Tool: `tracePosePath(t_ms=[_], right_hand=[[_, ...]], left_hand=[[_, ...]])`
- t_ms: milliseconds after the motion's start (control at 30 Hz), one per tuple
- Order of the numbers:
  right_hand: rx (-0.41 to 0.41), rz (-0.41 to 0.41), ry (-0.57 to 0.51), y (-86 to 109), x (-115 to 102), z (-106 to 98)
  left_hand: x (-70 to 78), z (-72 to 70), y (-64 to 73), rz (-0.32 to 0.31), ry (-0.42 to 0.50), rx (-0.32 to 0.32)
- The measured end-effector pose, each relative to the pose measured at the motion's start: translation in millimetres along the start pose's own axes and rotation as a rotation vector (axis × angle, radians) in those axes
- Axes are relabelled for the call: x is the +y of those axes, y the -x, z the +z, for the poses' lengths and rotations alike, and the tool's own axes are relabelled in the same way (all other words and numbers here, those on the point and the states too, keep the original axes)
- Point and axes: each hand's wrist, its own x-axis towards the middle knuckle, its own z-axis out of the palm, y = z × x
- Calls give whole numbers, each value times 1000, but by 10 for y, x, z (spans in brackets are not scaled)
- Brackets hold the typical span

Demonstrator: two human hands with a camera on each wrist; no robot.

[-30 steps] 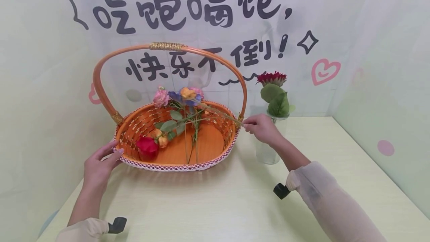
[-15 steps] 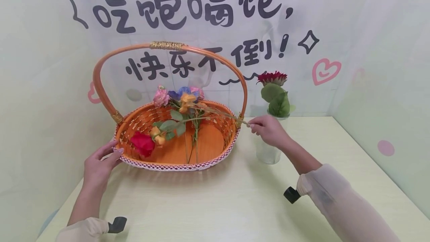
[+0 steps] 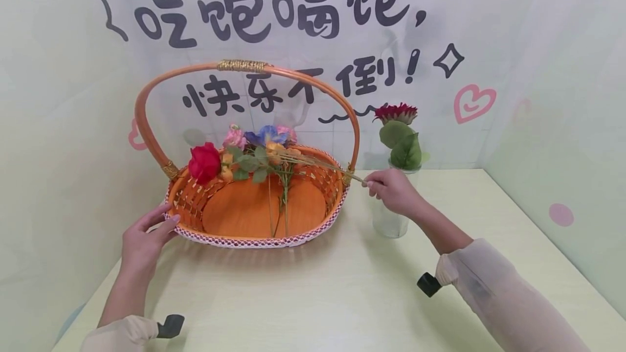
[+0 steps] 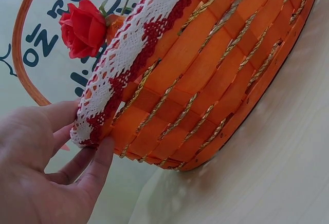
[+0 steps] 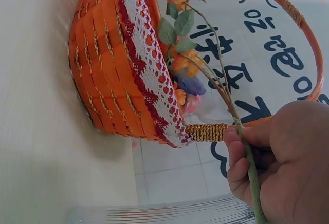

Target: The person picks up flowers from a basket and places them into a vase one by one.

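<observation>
My left hand (image 3: 144, 243) grips the lace-trimmed rim of an orange woven basket (image 4: 169, 106) at its left end, thumb and fingers on either side of the edge. Past the basket's right end, my right hand (image 3: 395, 193) pinches a long branching flower stem (image 5: 249, 165) between thumb and curled fingers. The stem reaches left over the basket, toward orange flowers, leaves and a red rose (image 3: 204, 163) above the basket's left back rim. Exactly where the rose joins the stem is hidden. Pink flowers (image 3: 235, 137) and a blue flower (image 3: 271, 135) lean on the back rim, their stems inside.
Beyond my right hand stands a clear glass vase (image 3: 390, 224) holding a dark red flower (image 3: 397, 114) with green leaves. The basket's tall handle (image 3: 313, 81) arches overhead. Behind it hangs a printed curtain (image 3: 293, 15), and pale table (image 3: 293, 292) lies in front.
The red rose and the orange flowers have risen from the basket floor to the left back rim. My right hand has shifted slightly right with the stem; my left hand has stayed put.
</observation>
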Motion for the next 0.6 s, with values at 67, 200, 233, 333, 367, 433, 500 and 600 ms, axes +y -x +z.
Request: tracePosePath(t_ms=[67,200,233,333,367,433,500,600], right_hand=[[4,-7,-12,-1,5,3],[31,6,-106,2,-4,-17],[38,12,-135,2,-8,-22],[55,39,-218,2,-16,-37],[59,47,-249,2,-18,-40],[69,64,-304,4,-21,-46],[83,71,-356,6,-25,-49],[97,75,-415,8,-34,-51]], left_hand=[[-8,-2,-5,2,-8,3],[-7,6,-15,4,-45,13],[-2,7,-13,2,-42,13],[10,13,-9,-1,-48,15],[11,14,-8,-3,-47,16],[12,16,-5,-8,-48,18],[11,17,-4,-10,-56,23],[11,16,3,-12,-60,25]])
